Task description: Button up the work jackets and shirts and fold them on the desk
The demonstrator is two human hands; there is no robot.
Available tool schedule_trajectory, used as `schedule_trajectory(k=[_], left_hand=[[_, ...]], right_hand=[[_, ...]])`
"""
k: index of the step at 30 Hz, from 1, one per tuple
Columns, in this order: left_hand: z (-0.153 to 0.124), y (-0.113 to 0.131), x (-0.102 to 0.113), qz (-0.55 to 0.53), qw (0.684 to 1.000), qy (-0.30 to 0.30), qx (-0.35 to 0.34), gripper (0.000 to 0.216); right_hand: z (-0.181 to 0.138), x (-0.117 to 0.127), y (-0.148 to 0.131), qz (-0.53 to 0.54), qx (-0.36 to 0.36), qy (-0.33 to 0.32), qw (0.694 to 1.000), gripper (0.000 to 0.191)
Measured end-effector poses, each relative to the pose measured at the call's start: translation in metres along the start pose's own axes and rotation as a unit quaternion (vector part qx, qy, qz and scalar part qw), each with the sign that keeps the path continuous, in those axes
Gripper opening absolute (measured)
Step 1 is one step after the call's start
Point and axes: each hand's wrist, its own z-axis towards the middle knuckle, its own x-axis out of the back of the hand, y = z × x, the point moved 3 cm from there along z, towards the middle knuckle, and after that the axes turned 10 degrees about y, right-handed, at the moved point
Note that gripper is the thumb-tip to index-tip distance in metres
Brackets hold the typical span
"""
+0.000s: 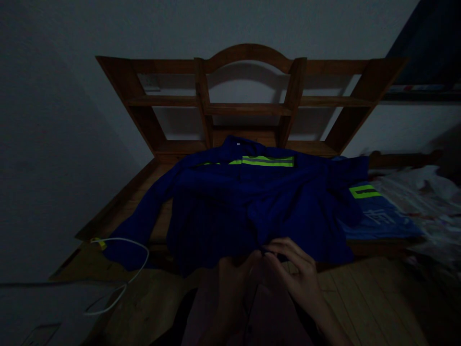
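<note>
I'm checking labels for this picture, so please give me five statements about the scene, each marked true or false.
1. A blue jacket lies spread before wooden shelves. True.
2. The fingers of the right hand are at the jacket's near edge. True.
3. The left hand rests on a sleeve, far from the right hand. False: it is close beside the right hand, by the jacket's near edge.
4. The chest strip is plain orange. False: it is yellow-green with a grey band.
5. A white cable curves at the picture's right. False: it is at the picture's left.
</note>
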Motion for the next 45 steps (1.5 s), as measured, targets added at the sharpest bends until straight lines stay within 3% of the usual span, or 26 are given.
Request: schedule_trajectory(k=[5,9,12,18,23,26,38,45], left_hand=[[-0.005,0.006,-0.001,0.030,0.999,0.013,0.019,0.030],[-0.008,0.013,-0.002,0.036,0.998,0.040,-0.015,0.029],[-0.009,0.015,-0.003,0.019,0.999,0.026,-0.023,0.027],[-0.008,0.006,0.002,0.060,0.998,0.033,-0.009,0.026],[-0.003,-0.005,0.001,0.020,0.998,0.052,-0.013,0.029],[-0.003,-0.006,-0.003,0.008,1.000,0.023,0.008,0.033],[-0.001,-0.006,-0.003,0.022,0.996,0.057,-0.072,0.030],[0.003,-0.007,-0.003,0.032,0.996,0.041,-0.077,0.029]], right_hand=[[0.003,0.000,0.001,0.022,-0.033,-0.007,0.999,0.016],[0.009,-0.004,0.004,0.037,-0.055,0.005,0.998,0.013],[0.013,-0.007,0.007,0.040,-0.061,-0.004,0.997,0.013],[0.013,-0.010,0.010,0.021,-0.096,-0.016,0.995,0.011],[0.009,-0.014,0.007,0.011,-0.114,-0.009,0.993,0.012],[0.006,-0.013,0.007,0.015,-0.130,0.001,0.991,0.013],[0.008,-0.018,0.024,0.128,-0.257,0.008,0.958,0.023],[0.008,-0.020,0.023,0.108,-0.243,-0.005,0.964,0.022]])
